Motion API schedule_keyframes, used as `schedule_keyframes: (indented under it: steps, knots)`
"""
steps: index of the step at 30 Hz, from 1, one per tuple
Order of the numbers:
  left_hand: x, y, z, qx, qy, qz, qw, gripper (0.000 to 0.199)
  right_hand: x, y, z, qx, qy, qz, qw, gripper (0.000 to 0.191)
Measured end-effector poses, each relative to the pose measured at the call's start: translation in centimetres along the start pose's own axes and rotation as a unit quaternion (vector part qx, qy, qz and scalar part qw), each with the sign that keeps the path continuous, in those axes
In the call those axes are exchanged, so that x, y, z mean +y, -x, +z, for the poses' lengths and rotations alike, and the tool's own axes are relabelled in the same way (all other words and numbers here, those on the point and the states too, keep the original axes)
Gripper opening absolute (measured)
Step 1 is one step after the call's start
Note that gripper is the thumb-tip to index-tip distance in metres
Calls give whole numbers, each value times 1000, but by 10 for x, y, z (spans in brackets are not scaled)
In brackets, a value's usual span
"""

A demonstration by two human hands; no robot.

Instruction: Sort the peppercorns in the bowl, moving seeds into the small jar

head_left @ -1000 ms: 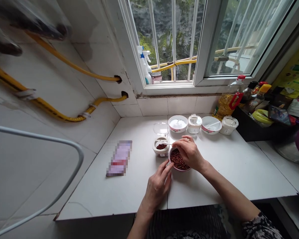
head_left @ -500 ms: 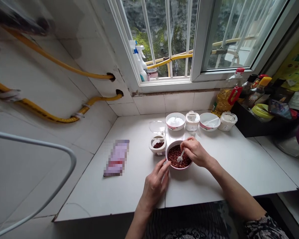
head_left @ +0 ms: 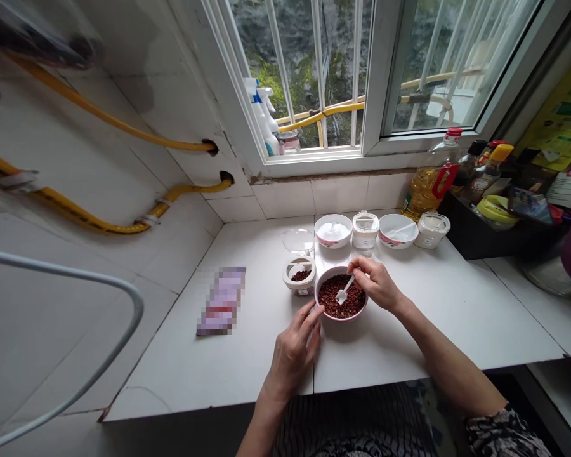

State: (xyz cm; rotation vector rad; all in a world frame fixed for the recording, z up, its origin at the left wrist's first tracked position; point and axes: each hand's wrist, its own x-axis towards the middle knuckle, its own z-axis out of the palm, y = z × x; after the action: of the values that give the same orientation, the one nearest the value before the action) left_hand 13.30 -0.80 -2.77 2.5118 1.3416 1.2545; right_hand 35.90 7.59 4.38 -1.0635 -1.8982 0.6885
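Observation:
My right hand (head_left: 374, 282) pinches the handle of a small white spoon (head_left: 342, 295) over a round bowl (head_left: 341, 319) with a pinkish outside. The spoon's scoop is tilted and rests on or just above small dark-red grains (head_left: 337, 308) that look like Sichuan peppercorns. Against the bowl's near left rim lie the fingertips of my left hand (head_left: 297, 346), its fingers bent round that side to steady it; the thumb is partly hidden. Just left of the bowl stands a clear-bodied seasoning jar (head_left: 301, 289), its lid (head_left: 299, 240) swung up, with some of the same grains inside.
Behind are a bowl of white powder (head_left: 333, 231), another floral bowl (head_left: 398, 232) with a white spoon, and two lidded jars (head_left: 365, 230). Left lies a blurred purple packet (head_left: 221, 300). At right stand an oil bottle (head_left: 431, 181) and a black rack (head_left: 476, 231) of bottles.
The spoon has shifted slightly left and up, and its scoop now shows more plainly over the grains. My left hand stays at the bowl's rim. The view has moved slightly.

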Motion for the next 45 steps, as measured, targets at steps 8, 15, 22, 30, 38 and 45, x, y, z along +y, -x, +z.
schedule_keyframes:
  steps: [8,15,22,30,38,45]
  knots:
    - [1,-2,-1,3,-2,3,1000,43,0,2,4,-28,21,-18,999,19]
    - [1,-2,-1,0,-2,0,1000,44,0,2,5,-33,29,-14,999,19]
    - [1,-2,-1,-1,-1,0,1000,46,0,2,8,-30,-44,22,998,19]
    - [1,-2,-1,-2,2,-2,1000,45,-1,0,8,-2,-122,76,990,13]
    - [2,-2,-2,4,-4,0,1000,43,1,0,10,0,-148,103,984,12]
    - [1,-1,1,10,-9,3,1000,43,4,-3,8,31,-178,145,973,15]
